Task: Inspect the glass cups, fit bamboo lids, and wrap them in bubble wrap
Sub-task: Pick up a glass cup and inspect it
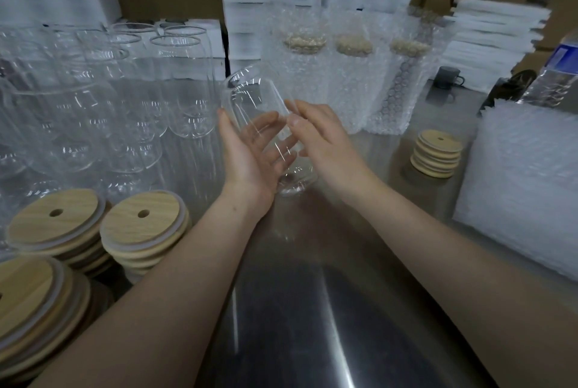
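1. Holding a clear glass cup (266, 124) tilted above the steel table (312, 309), I am pointing its open mouth up and away from me, leaning slightly left. Its base is facing down towards my wrists, so the long axis is running from near my palms out past my fingertips.
2. The glass is proving hard to trace: its walls are showing mostly as glints, and my left fingers are showing through it. Some of my right fingertips are sitting behind the glass, and the whole view is blurring a little.
3. The cup is lying between my hands. My left hand (250, 159) is cradling it from below and the left, palm up, fingers straight. My right hand (325, 143) is pressing flat against its right side, thumb on the wall, fingers relaxed rather than wrapped round.
4. Bare glass cups (125, 99) are standing in rows to my left, stacks of bamboo lids (144, 225) are sitting near my left forearm, and wrapped cups (300, 74) are standing beyond my hands.
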### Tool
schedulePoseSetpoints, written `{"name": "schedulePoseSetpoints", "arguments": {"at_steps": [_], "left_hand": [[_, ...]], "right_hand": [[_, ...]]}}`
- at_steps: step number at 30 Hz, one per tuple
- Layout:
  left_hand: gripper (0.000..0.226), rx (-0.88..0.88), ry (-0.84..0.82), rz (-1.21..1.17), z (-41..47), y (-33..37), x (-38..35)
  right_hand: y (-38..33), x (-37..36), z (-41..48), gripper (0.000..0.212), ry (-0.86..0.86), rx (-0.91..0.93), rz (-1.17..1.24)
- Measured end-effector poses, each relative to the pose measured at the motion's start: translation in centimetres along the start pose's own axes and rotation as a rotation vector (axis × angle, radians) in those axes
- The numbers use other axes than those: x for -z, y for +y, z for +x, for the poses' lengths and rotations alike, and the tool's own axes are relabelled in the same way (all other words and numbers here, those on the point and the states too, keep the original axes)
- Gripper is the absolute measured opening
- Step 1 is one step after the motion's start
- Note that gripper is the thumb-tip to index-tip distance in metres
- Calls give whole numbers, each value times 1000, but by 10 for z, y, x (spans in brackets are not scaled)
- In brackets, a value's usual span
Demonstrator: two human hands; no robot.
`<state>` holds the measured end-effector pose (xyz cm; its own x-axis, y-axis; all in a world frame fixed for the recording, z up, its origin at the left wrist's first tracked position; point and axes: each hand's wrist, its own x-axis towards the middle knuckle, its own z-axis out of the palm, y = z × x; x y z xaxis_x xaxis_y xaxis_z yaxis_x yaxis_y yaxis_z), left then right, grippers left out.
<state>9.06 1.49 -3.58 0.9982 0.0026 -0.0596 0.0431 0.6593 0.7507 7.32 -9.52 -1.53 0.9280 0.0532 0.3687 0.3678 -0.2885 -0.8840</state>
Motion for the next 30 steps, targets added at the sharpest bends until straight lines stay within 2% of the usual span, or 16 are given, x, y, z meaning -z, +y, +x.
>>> {"name": "schedulePoseSetpoints", "arguments": {"at_steps": [2, 5, 7, 9, 11, 14, 18, 24, 30], "left_hand": [[69, -5, 11, 15, 0, -1, 0], [66, -6, -1, 9, -1, -3, 0], [64, -21, -4, 1, -1, -3, 1], [61, -24, -23, -10, -2, -2, 0], [59, -13, -30, -22, -2, -1, -2], [60, -13, 1, 11, -2, 1, -2], [65, 4, 24, 20, -4, 2, -2], [74, 25, 3, -27, -3, 1, 0], [82, 51, -103, -106, -1, -1, 0]], "right_hand": [[-3, -5, -6, 59, 16, 78, -182], [-2, -14, -13, 91, -4, 114, -297], [-3, -17, -14, 97, 23, 105, -294], [-5, -15, -12, 92, 70, 96, -248], [-8, -10, -11, 79, 100, 79, -178], [-7, -4, -8, 62, 52, 35, -47], [-5, -1, -4, 50, -30, -1, 150], [-6, 4, -2, 40, -138, -62, 343], [0, 3, 2, 30, -166, -137, 387]]}}
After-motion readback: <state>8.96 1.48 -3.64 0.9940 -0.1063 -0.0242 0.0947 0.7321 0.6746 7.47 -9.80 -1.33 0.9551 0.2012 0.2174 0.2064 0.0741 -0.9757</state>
